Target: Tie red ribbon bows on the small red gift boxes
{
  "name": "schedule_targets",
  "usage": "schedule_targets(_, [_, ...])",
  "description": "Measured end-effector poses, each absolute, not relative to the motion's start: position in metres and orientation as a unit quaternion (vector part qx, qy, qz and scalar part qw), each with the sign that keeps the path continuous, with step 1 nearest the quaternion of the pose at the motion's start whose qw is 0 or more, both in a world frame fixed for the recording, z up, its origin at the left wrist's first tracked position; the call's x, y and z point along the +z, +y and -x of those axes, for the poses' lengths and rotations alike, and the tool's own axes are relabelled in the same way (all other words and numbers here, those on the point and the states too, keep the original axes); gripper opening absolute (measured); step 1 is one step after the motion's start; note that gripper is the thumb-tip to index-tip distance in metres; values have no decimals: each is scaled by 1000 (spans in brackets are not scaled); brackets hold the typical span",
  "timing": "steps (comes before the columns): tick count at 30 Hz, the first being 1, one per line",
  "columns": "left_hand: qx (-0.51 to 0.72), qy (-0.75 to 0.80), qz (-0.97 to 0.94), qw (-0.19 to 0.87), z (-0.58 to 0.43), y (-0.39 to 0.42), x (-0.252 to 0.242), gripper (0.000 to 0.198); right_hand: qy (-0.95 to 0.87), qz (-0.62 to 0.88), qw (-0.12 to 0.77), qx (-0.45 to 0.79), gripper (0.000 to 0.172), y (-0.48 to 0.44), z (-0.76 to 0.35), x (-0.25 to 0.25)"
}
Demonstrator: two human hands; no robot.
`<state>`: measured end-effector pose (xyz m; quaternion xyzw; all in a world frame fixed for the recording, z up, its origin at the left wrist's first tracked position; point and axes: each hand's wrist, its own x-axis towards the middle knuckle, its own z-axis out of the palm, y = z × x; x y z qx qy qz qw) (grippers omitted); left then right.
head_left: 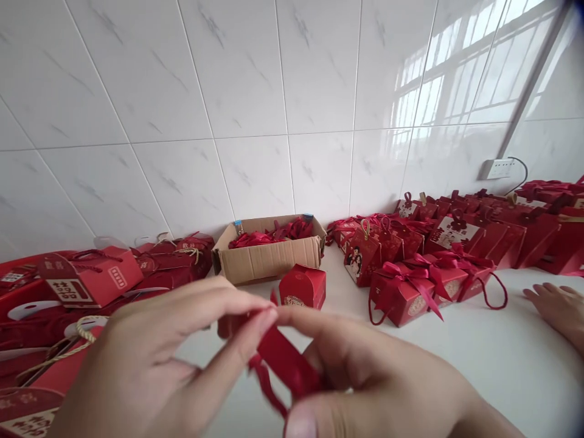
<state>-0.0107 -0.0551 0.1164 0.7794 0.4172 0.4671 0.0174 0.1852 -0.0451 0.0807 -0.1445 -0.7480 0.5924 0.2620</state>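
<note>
A dark red ribbon (286,360) stretches between my two hands above the white table. My left hand (164,353) pinches its upper end between thumb and forefinger. My right hand (378,371) is closed round the lower part, its forefinger meeting the left fingertips. A thin loose strand hangs beneath the ribbon. Just behind my hands stands a small red gift box (303,286) with a gold print and no bow on it. Part of the ribbon is hidden by my fingers.
An open cardboard box (269,261) of red ribbons stands by the tiled wall. Bow-tied red boxes (406,292) sit to the right, with many more gift boxes behind. Red gift boxes (91,274) crowd the left. Another person's hand (559,307) rests at far right.
</note>
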Motion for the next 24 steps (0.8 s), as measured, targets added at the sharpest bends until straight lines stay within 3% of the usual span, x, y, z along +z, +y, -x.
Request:
schedule_targets(2, [438,448,-778,-52,8,-45,118,5,-713,232,290,595,35,-48,-194,81])
schedule_targets(4, [405,485,-772,-63,2,-31,119,11,-711,296,331,545,29,-47,-207,85])
schedule_targets(9, [317,524,-789,54,-8,33,101,26,-717,357,432,415,21,-32,-238,94])
schedule_targets(14, [183,529,-799,219,-7,106,56,35,-678,328,508,418,17,-13,-255,91])
schedule_targets(19, [160,528,-796,250,-5,125,38,33,-663,441,494,350,32,5,-253,85])
schedule_targets(24, [118,513,-790,315,-4,119,44,29,-710,478,397,331,35,25,-245,75])
